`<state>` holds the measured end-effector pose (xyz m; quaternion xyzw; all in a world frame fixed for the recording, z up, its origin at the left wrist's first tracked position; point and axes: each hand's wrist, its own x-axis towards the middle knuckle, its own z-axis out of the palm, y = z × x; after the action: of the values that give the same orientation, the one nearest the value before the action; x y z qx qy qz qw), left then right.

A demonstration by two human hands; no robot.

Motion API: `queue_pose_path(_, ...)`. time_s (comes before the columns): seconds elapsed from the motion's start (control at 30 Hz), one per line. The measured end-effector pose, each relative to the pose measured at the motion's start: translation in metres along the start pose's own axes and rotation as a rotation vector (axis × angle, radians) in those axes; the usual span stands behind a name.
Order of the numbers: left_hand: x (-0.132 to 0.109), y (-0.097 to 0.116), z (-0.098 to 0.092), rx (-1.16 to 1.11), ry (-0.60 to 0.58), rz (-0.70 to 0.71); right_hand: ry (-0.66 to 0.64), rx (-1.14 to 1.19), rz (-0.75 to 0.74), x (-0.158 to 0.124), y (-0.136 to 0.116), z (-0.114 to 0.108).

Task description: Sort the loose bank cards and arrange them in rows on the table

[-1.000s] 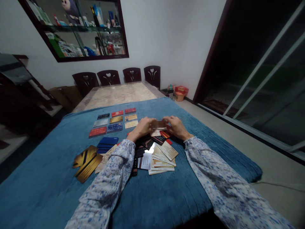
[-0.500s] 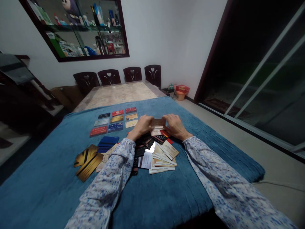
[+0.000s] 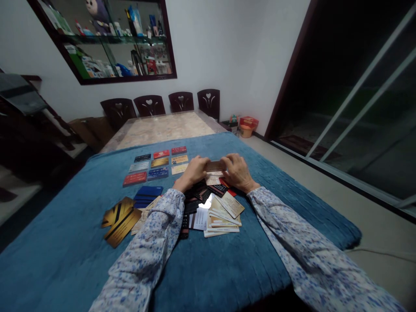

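Note:
Between my hands is a brownish card [image 3: 216,166], perhaps more than one, held by its two short ends. My left hand [image 3: 194,171] pinches the left end, and my right hand [image 3: 238,172] grips the right end with bent fingers. Just below them lies a loose pile of black cards [image 3: 202,193], cream cards [image 3: 224,221] and a white card [image 3: 198,219]. Left of my left sleeve are blue cards [image 3: 147,196] and fanned gold cards [image 3: 121,221]. Farther off, rows of cards lie flat, among them a red card [image 3: 134,178] and a dark blue card [image 3: 158,173].
A blue cloth [image 3: 227,268] covers the near part of the table, and the bare marbled tabletop [image 3: 169,125] shows beyond it. Several dark chairs [image 3: 181,101] line the far end. An orange bucket [image 3: 246,131] stands on the floor to the right.
My right hand has shifted very slightly, its fingers moving a little on the card's end. My left hand and the cards on the cloth look the same.

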<state>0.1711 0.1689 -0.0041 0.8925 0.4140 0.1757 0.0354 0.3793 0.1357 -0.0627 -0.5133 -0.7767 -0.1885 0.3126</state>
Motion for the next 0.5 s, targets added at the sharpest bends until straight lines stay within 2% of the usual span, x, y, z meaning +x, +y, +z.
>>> queue_pose_path(0.27,-0.005,0.000,-0.006,0.064,-0.017,0.051,0.004,-0.005,-0.022,0.001,-0.003,-0.002)
queue_pose_path(0.5,-0.016,-0.002,-0.007,0.119,0.039,0.054,-0.005,0.017,-0.035,0.004,-0.004,-0.006)
